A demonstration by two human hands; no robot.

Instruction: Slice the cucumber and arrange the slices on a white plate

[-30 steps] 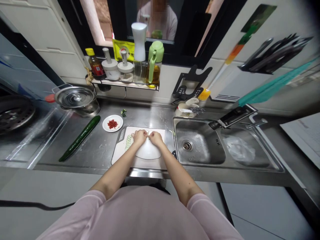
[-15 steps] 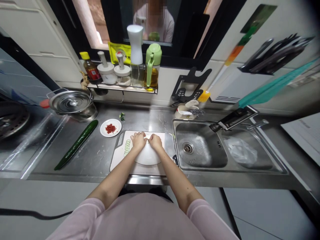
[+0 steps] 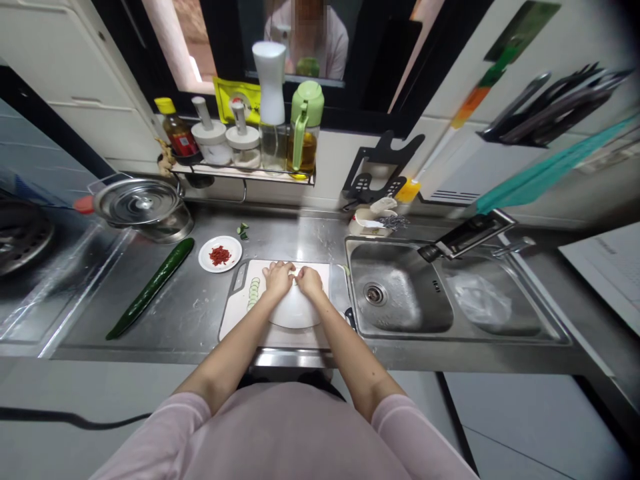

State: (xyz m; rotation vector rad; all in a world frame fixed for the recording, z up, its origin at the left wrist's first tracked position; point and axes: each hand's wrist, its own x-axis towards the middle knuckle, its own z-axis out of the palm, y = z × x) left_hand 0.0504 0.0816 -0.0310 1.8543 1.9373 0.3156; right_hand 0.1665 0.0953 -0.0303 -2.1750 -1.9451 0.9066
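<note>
My left hand (image 3: 278,277) and my right hand (image 3: 310,281) meet fingertip to fingertip over the far part of a white cutting board (image 3: 240,313). Both have curled fingers pinched on something small and pale that I cannot make out. Under them lies a white plate (image 3: 295,313). A row of cucumber slices (image 3: 255,293) lies on the board just left of my left hand.
A whole cucumber (image 3: 150,287) lies on the steel counter to the left. A small dish of red chilli (image 3: 220,254) sits beyond the board, a lidded pot (image 3: 139,203) further left. The sink (image 3: 400,297) is right of the board. Bottles stand on a shelf (image 3: 240,170).
Both hands stay together over the plate with hardly any shift. The view has moved slightly.
</note>
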